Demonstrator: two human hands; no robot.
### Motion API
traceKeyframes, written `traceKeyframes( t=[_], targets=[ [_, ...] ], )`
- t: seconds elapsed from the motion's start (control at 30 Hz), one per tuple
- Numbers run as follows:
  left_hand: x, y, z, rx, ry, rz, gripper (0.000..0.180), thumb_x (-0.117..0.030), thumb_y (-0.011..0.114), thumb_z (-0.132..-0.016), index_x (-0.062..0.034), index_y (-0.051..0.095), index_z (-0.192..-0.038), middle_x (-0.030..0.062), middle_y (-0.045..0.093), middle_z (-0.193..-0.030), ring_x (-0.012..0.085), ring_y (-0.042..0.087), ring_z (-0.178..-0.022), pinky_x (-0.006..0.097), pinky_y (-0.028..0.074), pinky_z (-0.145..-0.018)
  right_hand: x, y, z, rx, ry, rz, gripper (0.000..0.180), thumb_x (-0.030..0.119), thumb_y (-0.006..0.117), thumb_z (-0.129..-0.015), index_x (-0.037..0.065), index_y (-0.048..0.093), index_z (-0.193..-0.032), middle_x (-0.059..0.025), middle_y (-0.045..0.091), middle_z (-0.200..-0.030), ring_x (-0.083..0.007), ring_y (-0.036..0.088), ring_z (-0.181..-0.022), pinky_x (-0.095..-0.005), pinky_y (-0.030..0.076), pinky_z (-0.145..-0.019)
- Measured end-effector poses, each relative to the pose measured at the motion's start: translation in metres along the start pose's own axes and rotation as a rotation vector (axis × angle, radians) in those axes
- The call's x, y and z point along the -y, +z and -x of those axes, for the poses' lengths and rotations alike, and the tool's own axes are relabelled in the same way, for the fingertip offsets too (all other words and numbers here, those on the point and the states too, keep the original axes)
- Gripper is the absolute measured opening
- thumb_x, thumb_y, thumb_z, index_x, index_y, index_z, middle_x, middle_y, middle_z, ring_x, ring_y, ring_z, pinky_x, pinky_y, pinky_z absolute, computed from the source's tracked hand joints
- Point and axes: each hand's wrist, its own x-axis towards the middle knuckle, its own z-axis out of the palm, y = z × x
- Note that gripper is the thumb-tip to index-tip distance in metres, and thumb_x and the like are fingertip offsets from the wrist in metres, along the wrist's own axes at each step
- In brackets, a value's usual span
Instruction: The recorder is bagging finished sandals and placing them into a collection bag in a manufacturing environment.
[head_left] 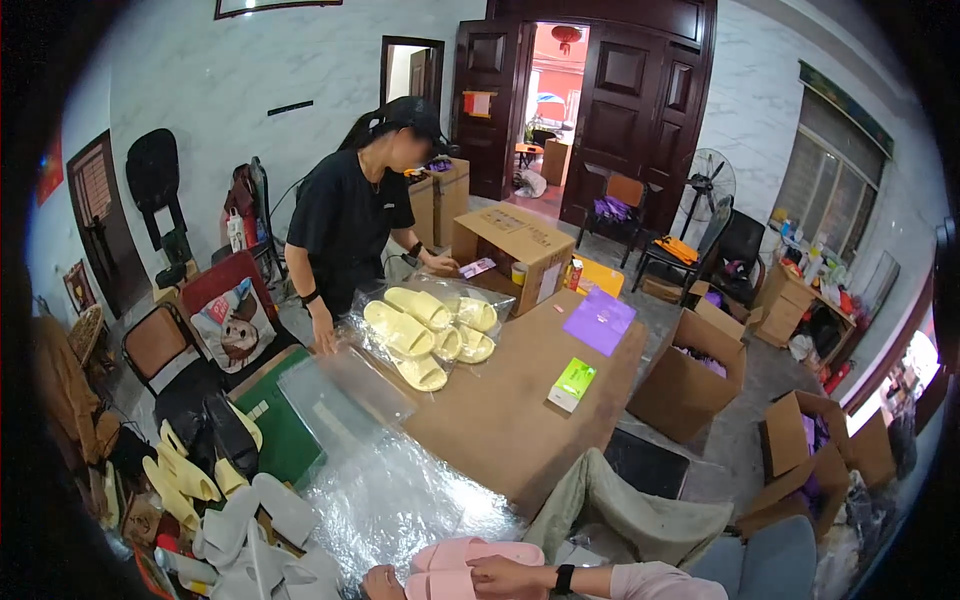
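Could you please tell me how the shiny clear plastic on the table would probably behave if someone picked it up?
The clear plastic would probably be floppy, since its surface is full of wrinkles. Each layer is likely light, as it looks like thin film. It may feel slippery, given its glossy shine.

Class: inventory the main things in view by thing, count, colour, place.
Pink slides: two, pink, lower edge
Bagged slides: several, yellow, on the table
Loose slides: several, yellow and grey, lower left
Clear plastic: count unclear, transparent, near side
Table: one, brown, centre
Green box: one, green and white, on table
Purple sheet: one, purple, beyond green box
Tabletop carton: one, brown, far end
Floor cartons: several, brown, right
Chairs: several, mixed colours, around room
Double door: one, dark brown, back wall
Co-worker: one, black clothing, behind table
Left hand: one, bare, against pink slides
Right hand: one, bare, holding pink slides
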Motion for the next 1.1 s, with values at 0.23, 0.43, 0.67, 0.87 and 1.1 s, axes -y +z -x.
traceKeyframes(
  t=[0.23,0.43,0.67,0.87,1.1],
  targets=[
    [-0.032,-0.032,-0.014,-0.2,-0.247,0.524,0.027,0.003,0.052,-0.082,-0.0027,0.059,-0.108,0.0156,0.054,-0.116,0.0265,0.054,-0.101,0.036,0.047,-0.082,-0.021,0.011,-0.02,-0.087,0.042,0.356,0.025,0.02,0.052,-0.083,-0.002,0.06,-0.089,-0.0223,0.056,-0.107,-0.0361,0.054,-0.1,-0.041,0.044,-0.085],
    [-0.068,-0.049,-0.026,-0.146,-0.236,0.878,0.036,-0.008,0.055,-0.084,-0.005,0.055,-0.119,0.0243,0.045,-0.128,0.039,0.045,-0.115,0.043,0.038,-0.097,-0.003,0.014,-0.039,-0.221,-0.069,0.416,0.025,0.024,0.054,-0.079,-0.002,0.057,-0.076,-0.0199,0.054,-0.088,-0.038,0.052,-0.083,-0.0468,0.042,-0.074],
    [-0.097,-0.07,-0.025,-0.197,-0.056,0.75,0.025,-0.011,0.054,-0.085,-0.0051,0.064,-0.107,0.0251,0.051,-0.117,0.0405,0.042,-0.116,0.046,0.034,-0.099,0.028,0.03,-0.058,-0.748,-0.195,0.482,0.018,0.015,0.056,-0.066,-0.001,0.05,-0.061,-0.0235,0.051,-0.074,-0.0402,0.049,-0.066,-0.0497,0.04,-0.062],
    [-0.105,-0.092,-0.002,-0.033,0.249,0.417,0.022,-0.008,0.057,-0.084,-0.0017,0.063,-0.104,0.017,0.057,-0.113,0.0348,0.047,-0.113,0.043,0.038,-0.097,-0.012,0.058,-0.057,-0.797,-0.136,0.984,0.038,0.021,0.062,-0.07,-0.006,0.055,-0.095,-0.0277,0.053,-0.093,-0.045,0.048,-0.094,-0.0515,0.039,-0.081],
    [-0.104,-0.107,0.003,-0.101,0.148,0.379,0.035,-0.021,0.059,-0.085,0.0013,0.055,-0.111,0.0236,0.048,-0.124,0.0438,0.036,-0.12,0.053,0.021,-0.105,-0.023,0.06,-0.048,-0.425,-0.455,1.767,0.024,0.018,0.053,-0.079,0.005,0.058,-0.097,-0.0161,0.054,-0.101,-0.0329,0.047,-0.112,-0.0579,0.037,-0.086]
  ],
)
